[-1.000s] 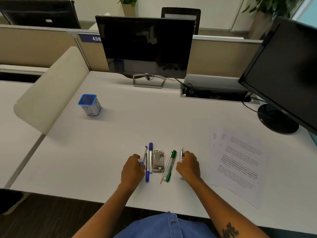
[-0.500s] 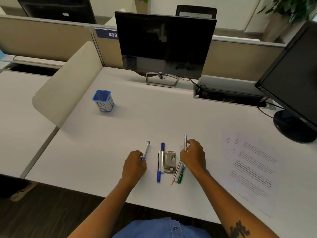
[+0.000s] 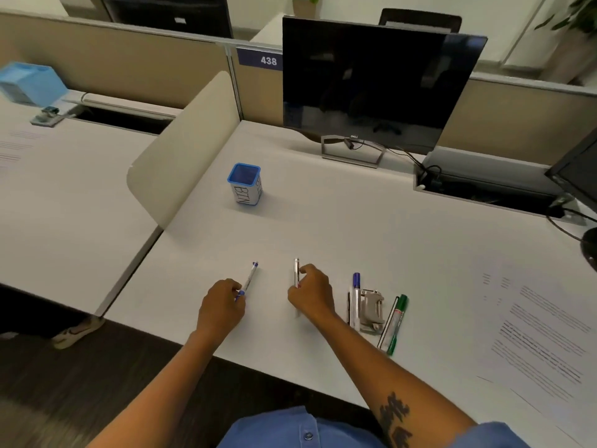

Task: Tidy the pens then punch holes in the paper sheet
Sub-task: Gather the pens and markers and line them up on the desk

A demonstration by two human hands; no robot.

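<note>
My left hand point(image 3: 221, 307) grips a blue-capped pen point(image 3: 250, 277) near the desk's front edge. My right hand point(image 3: 311, 295) holds a white pen point(image 3: 296, 270) upright-slanted just to the right of it. Further right on the desk lie a blue-and-white marker point(image 3: 356, 294), a metal hole punch point(image 3: 372, 310), a pencil and a green marker point(image 3: 398, 321), side by side. The printed paper sheets point(image 3: 536, 331) lie at the far right. A blue-rimmed cup labelled BIN point(image 3: 244, 184) stands upright further back on the left.
A dark monitor point(image 3: 371, 85) stands at the back, a second monitor point(image 3: 578, 176) at the right edge. A beige divider panel point(image 3: 181, 147) borders the desk on the left. A cable tray point(image 3: 484, 185) with cords sits at the back right.
Both hands lifted a pen each and moved left, away from the hole punch and remaining pens. The camera view swung to the left.
</note>
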